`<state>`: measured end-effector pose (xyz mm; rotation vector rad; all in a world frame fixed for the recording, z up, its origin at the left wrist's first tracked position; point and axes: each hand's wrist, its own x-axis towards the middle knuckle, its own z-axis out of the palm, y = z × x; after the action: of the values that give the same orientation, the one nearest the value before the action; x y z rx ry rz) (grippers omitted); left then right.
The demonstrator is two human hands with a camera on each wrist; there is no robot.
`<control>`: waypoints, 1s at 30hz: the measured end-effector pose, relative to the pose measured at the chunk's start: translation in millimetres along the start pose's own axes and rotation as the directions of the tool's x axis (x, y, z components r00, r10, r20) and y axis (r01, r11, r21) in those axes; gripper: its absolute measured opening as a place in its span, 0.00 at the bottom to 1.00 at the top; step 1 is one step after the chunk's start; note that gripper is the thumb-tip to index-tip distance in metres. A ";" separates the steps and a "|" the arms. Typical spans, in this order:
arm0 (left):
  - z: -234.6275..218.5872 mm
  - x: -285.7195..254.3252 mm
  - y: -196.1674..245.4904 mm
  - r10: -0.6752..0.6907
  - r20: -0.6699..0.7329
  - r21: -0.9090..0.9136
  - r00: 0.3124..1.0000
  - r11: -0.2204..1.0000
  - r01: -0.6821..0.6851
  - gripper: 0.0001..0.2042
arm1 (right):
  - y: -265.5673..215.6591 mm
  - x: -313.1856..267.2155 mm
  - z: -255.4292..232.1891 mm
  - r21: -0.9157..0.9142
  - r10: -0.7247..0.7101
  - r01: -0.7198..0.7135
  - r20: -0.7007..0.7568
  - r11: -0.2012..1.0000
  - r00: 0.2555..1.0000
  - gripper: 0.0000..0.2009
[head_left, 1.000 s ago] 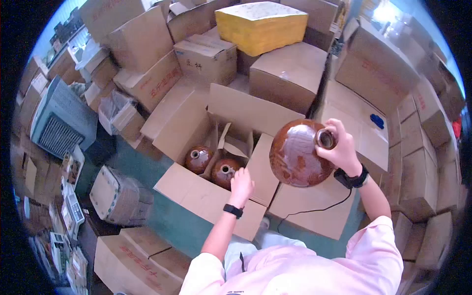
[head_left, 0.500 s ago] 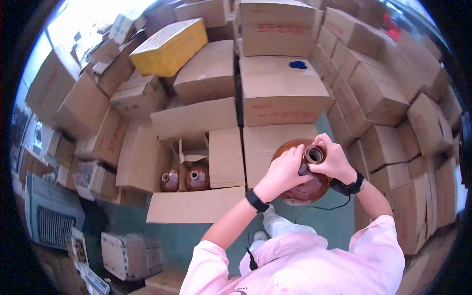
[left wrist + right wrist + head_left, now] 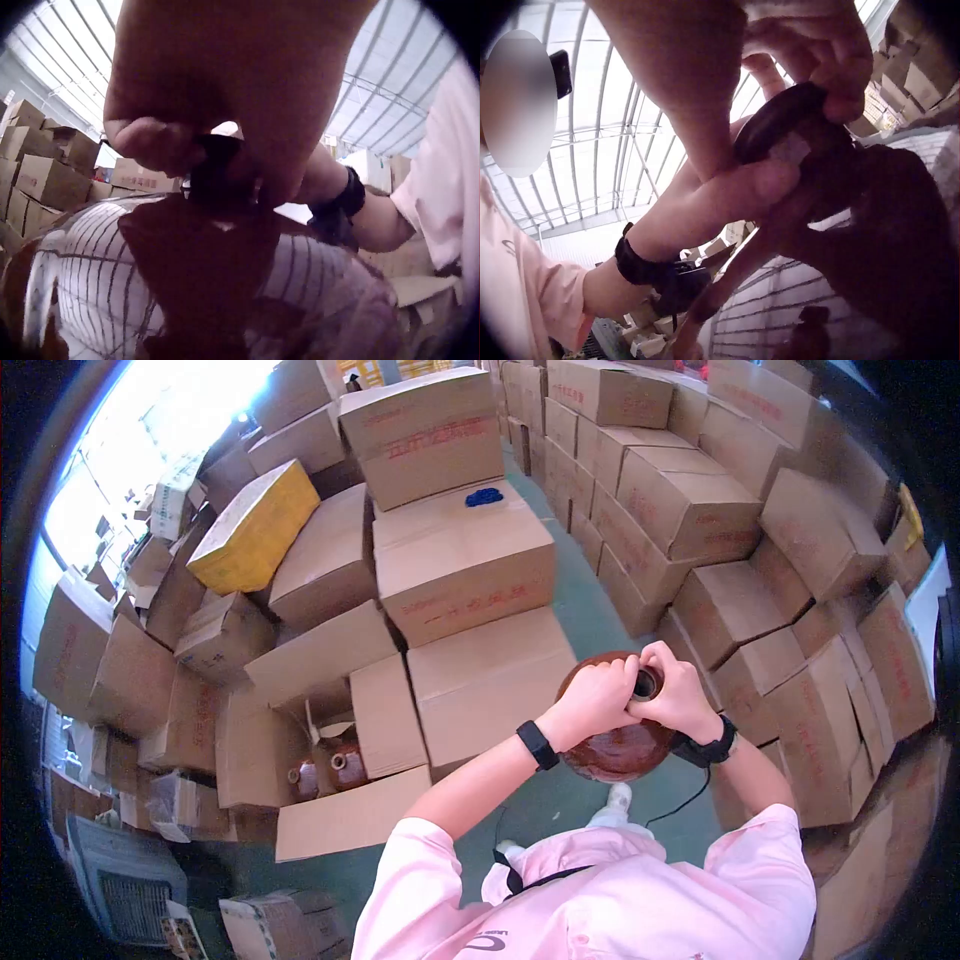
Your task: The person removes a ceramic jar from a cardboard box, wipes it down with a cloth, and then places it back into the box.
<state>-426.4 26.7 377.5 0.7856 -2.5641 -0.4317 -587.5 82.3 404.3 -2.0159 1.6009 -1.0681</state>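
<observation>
— What's in your hands there, among all those boxes?

— A brown jar [image 3: 615, 745], held up in front of my chest. My left hand [image 3: 597, 698] and right hand [image 3: 678, 695] both curl round its neck [image 3: 645, 684], fingers pinching the rim.

— And behind you?

— An open box [image 3: 345, 755] on my left, two more jars [image 3: 335, 768] inside.
</observation>
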 end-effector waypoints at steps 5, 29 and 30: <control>65.7 89.7 13.6 -0.026 -0.204 0.122 0.979 0.991 0.052 0.23 | 80.2 32.3 -61.2 0.000 -0.077 0.077 0.025 0.997 0.997 0.26; 99.3 357.8 -80.4 -0.388 -0.284 0.217 0.877 0.865 0.453 0.22 | 298.6 285.5 -144.6 0.208 -0.290 0.240 0.264 0.948 0.920 0.27; 94.3 366.1 -87.7 -0.423 -0.287 0.204 0.859 0.849 0.486 0.22 | 301.7 302.6 -143.0 0.222 -0.305 0.247 0.284 0.943 0.909 0.27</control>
<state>-706.4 -242.0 371.0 1.4732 -2.2243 -0.1096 -872.5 -266.6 395.5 -2.1985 1.0399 -0.8877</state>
